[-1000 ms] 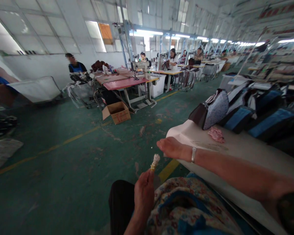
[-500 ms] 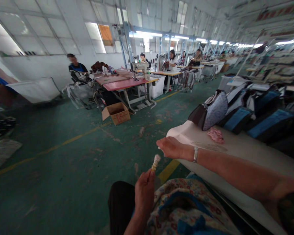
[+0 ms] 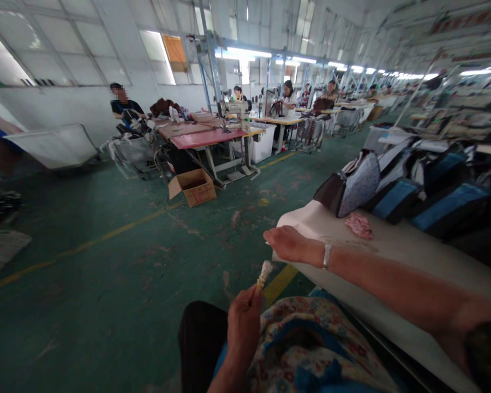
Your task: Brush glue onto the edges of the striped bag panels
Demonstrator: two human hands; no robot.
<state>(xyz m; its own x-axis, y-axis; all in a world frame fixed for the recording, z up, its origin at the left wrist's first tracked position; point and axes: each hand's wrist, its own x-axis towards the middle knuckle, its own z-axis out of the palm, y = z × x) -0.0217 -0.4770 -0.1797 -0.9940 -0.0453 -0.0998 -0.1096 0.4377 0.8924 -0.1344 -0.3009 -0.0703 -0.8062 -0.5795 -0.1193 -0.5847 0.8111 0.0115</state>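
My left hand [image 3: 244, 316] is closed around a short stick with a frayed white tip and a yellowish wrapping [image 3: 263, 274], which points up and away from me. Just above and to the right of that tip, my right hand [image 3: 286, 243] is closed with its fingers pinched together. What those fingers hold, if anything, is too small to make out. Below my right forearm lies a pale work surface [image 3: 335, 234]. A crumpled pink bundle [image 3: 359, 226] rests on it beyond my wrist.
Bags with blue panels [image 3: 454, 204] and a speckled grey piece [image 3: 360, 183] stand at the right. Ahead, an open cardboard box [image 3: 198, 194] sits on the green floor beside a red-topped sewing table [image 3: 208, 138]. A co-worker [image 3: 125, 103] sits behind at the left; several others work farther back.
My left hand and the stick have shifted slightly right. My right hand stays pinched in nearly the same place. The co-worker at the left sits a little differently.
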